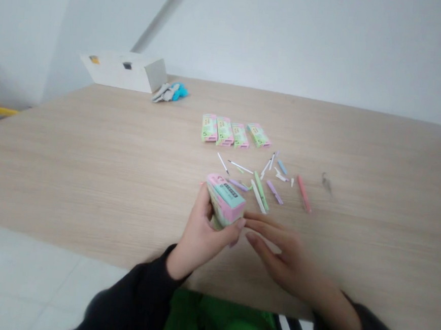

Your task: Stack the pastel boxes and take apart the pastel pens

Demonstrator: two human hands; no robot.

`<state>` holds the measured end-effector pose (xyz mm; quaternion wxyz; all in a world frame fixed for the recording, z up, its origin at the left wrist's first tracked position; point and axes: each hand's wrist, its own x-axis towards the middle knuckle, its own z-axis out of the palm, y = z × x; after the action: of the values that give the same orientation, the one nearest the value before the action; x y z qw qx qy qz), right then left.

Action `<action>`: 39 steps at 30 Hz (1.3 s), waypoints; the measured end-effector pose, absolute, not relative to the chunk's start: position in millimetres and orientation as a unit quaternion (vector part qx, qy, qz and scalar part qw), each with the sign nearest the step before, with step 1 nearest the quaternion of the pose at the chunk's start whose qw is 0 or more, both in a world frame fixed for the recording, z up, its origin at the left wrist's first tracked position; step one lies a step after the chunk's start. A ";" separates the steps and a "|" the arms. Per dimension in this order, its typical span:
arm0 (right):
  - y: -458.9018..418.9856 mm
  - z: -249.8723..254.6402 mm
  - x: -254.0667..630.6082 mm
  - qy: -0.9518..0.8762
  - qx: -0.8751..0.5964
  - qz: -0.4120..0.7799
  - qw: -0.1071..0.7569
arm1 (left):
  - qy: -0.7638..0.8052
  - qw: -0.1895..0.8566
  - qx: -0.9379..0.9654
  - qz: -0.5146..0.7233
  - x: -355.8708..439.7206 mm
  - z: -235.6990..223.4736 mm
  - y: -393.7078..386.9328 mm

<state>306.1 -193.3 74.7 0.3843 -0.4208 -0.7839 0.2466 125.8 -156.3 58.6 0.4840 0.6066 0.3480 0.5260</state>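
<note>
My left hand (pixel 207 235) is wrapped round a small pink and mint-green carton (pixel 226 197), held tilted above the front part of the table. Beside the carton's lower right end, my right hand (pixel 278 248) has its fingers stretched out and holds nothing. Its fingertips are very near my left thumb; whether they touch the box I cannot tell. Just beyond the carton lie loose pen parts: a green pen barrel (pixel 261 189), a white barrel (pixel 258 196), a purple piece (pixel 275 192), a red pen (pixel 304 194) and several thin white refills (pixel 241 167).
Several similar pink and green cartons (pixel 225 131) lie in a row farther back. A white box (pixel 124 71) stands at the back left, with a grey and blue cloth-like bundle (pixel 170 92) beside it. A small clear item (pixel 326 182) lies right of the pens. A wall (pixel 310 45) borders the table.
</note>
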 end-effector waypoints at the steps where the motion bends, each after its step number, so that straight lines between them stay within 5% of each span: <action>1: -193.6 83.0 313.7 -0.767 -0.437 0.245 0.402 | 0.326 0.498 0.631 0.498 118.9 58.0 -157.5; 5: -192.3 109.0 323.4 -0.723 -0.457 0.247 0.454 | 0.307 0.456 0.733 0.401 104.3 58.9 -165.4; 15: -194.0 114.4 289.8 -0.771 -0.446 0.322 0.322 | 0.405 0.170 0.778 0.450 118.8 44.7 -180.6; 29: -195.8 120.8 301.6 -0.729 -0.426 0.425 0.325 | 0.409 0.193 0.742 0.495 114.0 36.7 -188.6; 39: -203.4 121.1 287.5 -0.719 -0.450 0.391 0.356 | 0.373 0.113 0.763 0.515 109.0 34.4 -186.3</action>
<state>287.5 -203.4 121.1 0.3562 -0.4505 -0.7190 0.3914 109.0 -186.3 34.4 0.1125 0.7633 0.3731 0.5152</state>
